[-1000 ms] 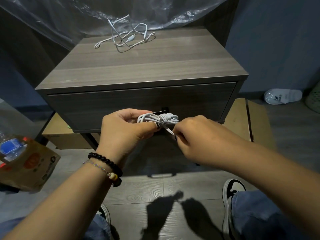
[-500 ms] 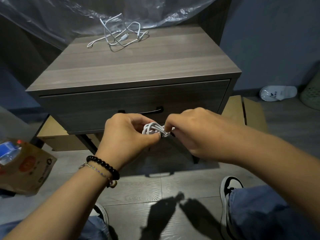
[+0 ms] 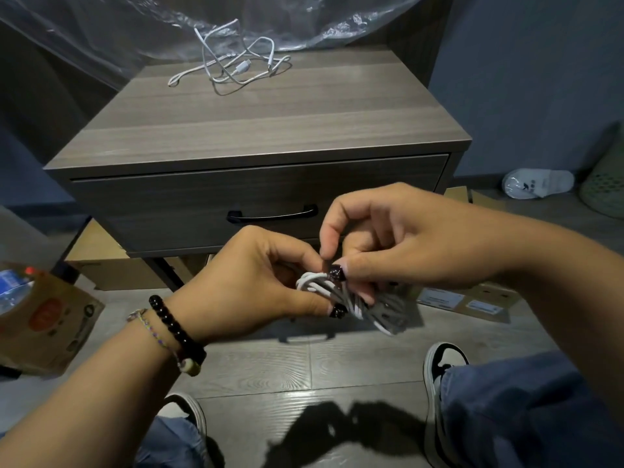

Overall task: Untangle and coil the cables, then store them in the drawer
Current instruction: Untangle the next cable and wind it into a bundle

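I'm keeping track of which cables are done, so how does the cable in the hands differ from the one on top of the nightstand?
The cable in the hands is wound into a tight bundle; the cable on the nightstand sprawls in loose, tangled loops. The bundle is gripped by the left hand and right hand in front of the closed drawer; the loose one lies untouched at the back of the top. Both are white.
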Demonstrator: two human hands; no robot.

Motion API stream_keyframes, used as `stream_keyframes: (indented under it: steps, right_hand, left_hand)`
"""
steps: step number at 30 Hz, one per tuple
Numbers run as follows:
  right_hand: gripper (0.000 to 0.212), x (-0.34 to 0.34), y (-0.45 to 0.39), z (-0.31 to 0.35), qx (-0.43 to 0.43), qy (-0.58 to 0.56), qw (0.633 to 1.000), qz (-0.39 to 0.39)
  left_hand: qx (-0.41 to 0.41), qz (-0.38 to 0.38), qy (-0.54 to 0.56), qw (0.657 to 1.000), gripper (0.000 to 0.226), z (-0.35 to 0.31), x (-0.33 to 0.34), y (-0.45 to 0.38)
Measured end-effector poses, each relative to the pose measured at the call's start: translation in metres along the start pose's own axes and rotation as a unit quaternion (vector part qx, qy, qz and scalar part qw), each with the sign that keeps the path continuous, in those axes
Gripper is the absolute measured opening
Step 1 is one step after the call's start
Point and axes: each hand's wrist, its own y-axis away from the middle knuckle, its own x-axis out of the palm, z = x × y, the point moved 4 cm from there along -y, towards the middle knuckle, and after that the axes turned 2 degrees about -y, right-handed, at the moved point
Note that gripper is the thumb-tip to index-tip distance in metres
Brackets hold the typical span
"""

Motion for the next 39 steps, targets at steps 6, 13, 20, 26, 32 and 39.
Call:
stream_keyframes:
  steps: [6,13,20,26,32,39]
  right_hand:
    - [0.01,-0.006,0.0,0.01,-0.024,-0.185,0.981,0.056]
    - [0.01,0.0,-0.007,-0.004,0.021,-0.335,0.928,0.16]
    - [0.017,0.021,-0.027,-0.018,0.005,-0.525,0.849,-0.058]
    - [0.018,0.021,-0.03,-0.023,0.034,-0.509,0.842,-0.174]
    - [0.023,0.026,-0.032,-0.033,0.078,-0.542,0.812,-0.203]
    - [0.028,0.03,-0.03,-0.036,0.104,-0.602,0.763,-0.211]
  left_hand:
    - [0.042,0.059,0.195,0.978,0.02,-0.016,0.0,0.006]
    - [0.102,0.121,0.29,0.944,0.013,-0.01,0.004,0.007]
    - [-0.003,-0.072,0.541,0.838,0.056,0.002,0.003,0.001]
    - [-0.068,-0.223,0.473,0.85,0.031,0.008,-0.002,-0.003]
    - [-0.006,-0.276,0.257,0.926,0.042,0.0,-0.013,0.002]
    - [0.164,-0.344,-0.119,0.917,0.032,-0.006,-0.021,0.006]
